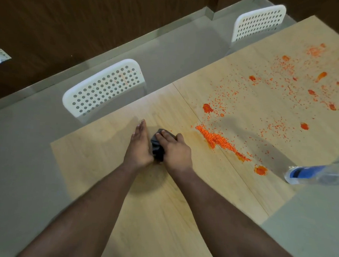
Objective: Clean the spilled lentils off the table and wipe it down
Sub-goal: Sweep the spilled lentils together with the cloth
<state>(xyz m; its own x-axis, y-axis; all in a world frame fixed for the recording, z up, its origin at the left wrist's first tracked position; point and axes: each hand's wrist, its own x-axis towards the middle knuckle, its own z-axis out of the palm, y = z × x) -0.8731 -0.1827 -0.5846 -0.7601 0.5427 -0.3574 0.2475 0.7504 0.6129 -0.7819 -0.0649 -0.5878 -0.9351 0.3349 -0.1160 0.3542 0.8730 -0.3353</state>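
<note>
Head view shows the lentils [219,139] in an orange ridge at frame centre, scattered toward the upper right of the table [160,216]. Just left, the right hand [174,151] grips a dark cloth [157,147]; the left hand [139,144] stands flat-fingered beside it, touching. Gathering seems under way; next, the cloth should probably sweep the grains together.

Orange lentils [221,140] lie scattered and heaped across the light wooden table [160,216]; crumpled dark cloth [157,145] lies left of them.

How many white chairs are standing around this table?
2. One white chair stands at the table's far edge, beyond the hands; the other chair is further right along that edge. More may sit outside the view.
</note>
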